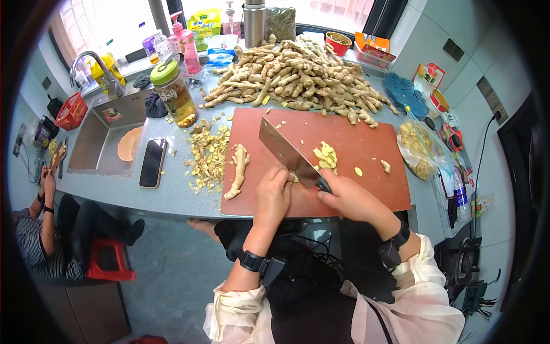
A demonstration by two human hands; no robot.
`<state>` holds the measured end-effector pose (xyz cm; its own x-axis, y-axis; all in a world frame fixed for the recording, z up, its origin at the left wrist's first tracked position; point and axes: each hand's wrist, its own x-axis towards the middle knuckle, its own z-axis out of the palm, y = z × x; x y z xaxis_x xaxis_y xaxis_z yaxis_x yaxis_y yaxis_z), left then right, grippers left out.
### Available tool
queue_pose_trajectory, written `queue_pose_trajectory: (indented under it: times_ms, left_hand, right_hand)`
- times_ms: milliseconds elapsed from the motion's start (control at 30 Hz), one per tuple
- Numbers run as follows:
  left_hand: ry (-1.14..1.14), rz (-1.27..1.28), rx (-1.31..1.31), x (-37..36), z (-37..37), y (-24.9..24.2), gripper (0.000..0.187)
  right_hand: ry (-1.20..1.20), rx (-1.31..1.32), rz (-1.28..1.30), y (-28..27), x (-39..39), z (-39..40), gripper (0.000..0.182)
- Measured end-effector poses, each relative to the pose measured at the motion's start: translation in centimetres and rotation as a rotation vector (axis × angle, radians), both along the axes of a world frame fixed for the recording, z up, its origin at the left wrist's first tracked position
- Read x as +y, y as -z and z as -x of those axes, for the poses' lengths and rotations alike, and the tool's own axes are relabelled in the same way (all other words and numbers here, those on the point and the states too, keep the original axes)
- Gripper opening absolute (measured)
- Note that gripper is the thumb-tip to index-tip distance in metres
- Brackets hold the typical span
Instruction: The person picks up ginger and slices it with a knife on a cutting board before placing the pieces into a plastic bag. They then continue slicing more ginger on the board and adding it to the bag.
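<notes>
My right hand (348,194) is wrapped round the dark handle of a cleaver (286,148), whose wide blade slants up to the left above a red-brown cutting board (355,137). My left hand (271,194) presses a small piece of ginger (294,177) against the board beside the blade; the fingers hide most of it. Ginger slices (325,155) lie in a small heap behind the cleaver. A whole ginger root (238,171) rests at the board's left side, and a small ginger knob (385,166) at the right.
A large ginger pile (303,74) stands behind the board. Ginger scraps (206,155), a phone (153,163) and a green-lidded jar (173,94) are to the left, before the sink (86,143). At right sits a bag of slices (417,143). Another person (48,229) sits far left.
</notes>
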<state>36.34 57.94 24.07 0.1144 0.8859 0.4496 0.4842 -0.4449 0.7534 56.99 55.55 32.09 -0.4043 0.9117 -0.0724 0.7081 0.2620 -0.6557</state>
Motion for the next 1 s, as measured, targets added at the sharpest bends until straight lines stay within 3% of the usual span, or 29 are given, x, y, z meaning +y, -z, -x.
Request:
queue_pose_trajectory:
  times_ms: [67, 133, 367, 433, 833, 1000]
  left_hand:
    - [-0.003, -0.003, 0.001, -0.1, 0.0, -0.1, 0.009]
    - [-0.007, -0.012, 0.002, -0.1, 0.0, -0.2, 0.009]
    - [-0.022, -0.016, -0.028, -0.2, -0.1, 0.1, 0.009]
    - [-0.023, -0.015, -0.035, -0.1, -0.2, 0.1, 0.009]
    - [-0.015, -0.016, -0.022, -0.1, -0.1, -0.3, 0.010]
    - [-0.021, -0.031, -0.060, -0.1, -0.1, 0.0, 0.008]
  right_hand:
    - [-0.015, 0.038, -0.038, 0.0, 0.8, 0.6, 0.043]
    - [0.052, -0.014, 0.183, -1.6, 1.1, 1.4, 0.040]
    - [-0.010, -0.038, 0.018, -2.5, -1.5, 0.1, 0.033]
    - [0.028, -0.193, 0.263, -4.0, -2.1, -0.2, 0.036]
    - [0.065, -0.077, 0.206, -2.3, 1.5, 2.1, 0.037]
    - [0.038, -0.060, 0.180, -2.6, -0.3, 0.8, 0.036]
